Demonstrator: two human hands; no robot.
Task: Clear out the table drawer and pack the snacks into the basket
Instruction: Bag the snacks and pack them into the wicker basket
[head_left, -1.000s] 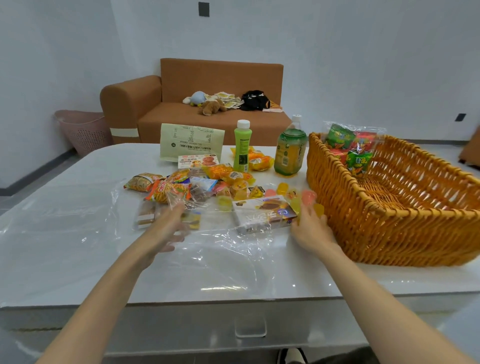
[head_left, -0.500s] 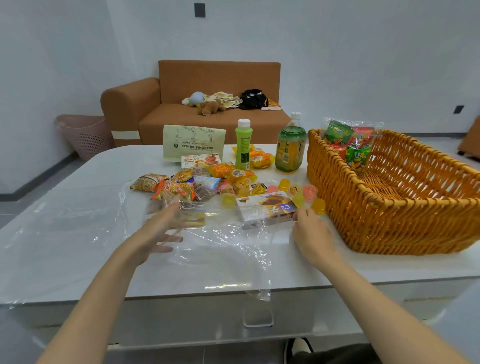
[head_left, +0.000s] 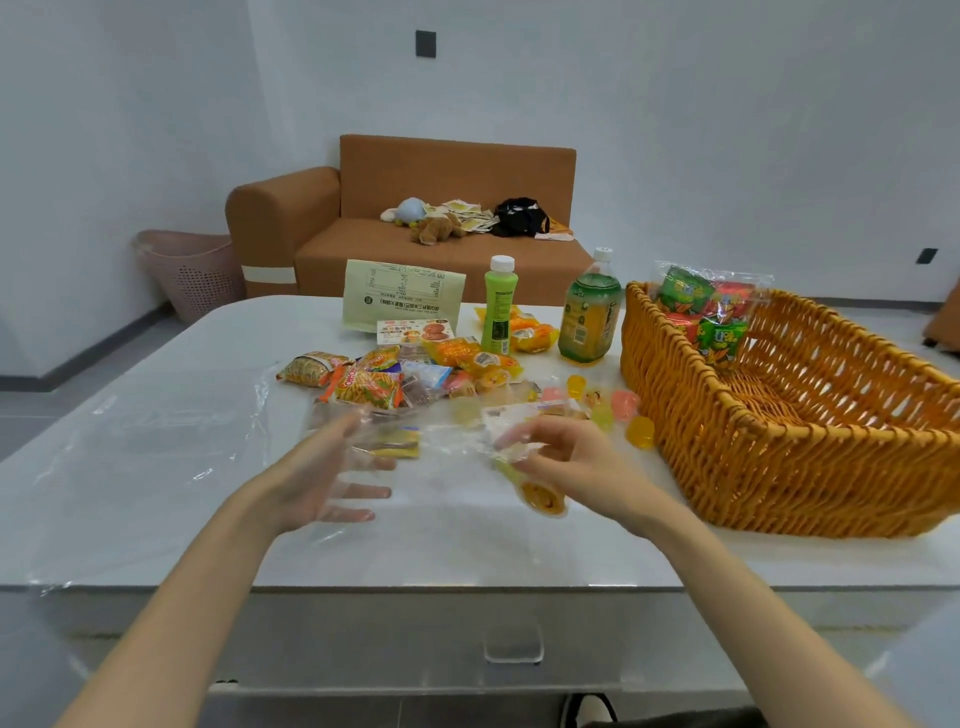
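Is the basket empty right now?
No, a clear bag of green and red snack packets leans inside the basket at its far corner.

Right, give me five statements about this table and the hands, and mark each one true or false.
1. The wicker basket holds a clear bag of snack packets. True.
2. Both bottles lie on their sides. False: the green bottle and the tea bottle stand upright.
3. The left hand is open, fingers spread. True.
4. The basket stands left of the snack pile. False: it stands to its right.
5. The right hand holds a jelly cup. True.
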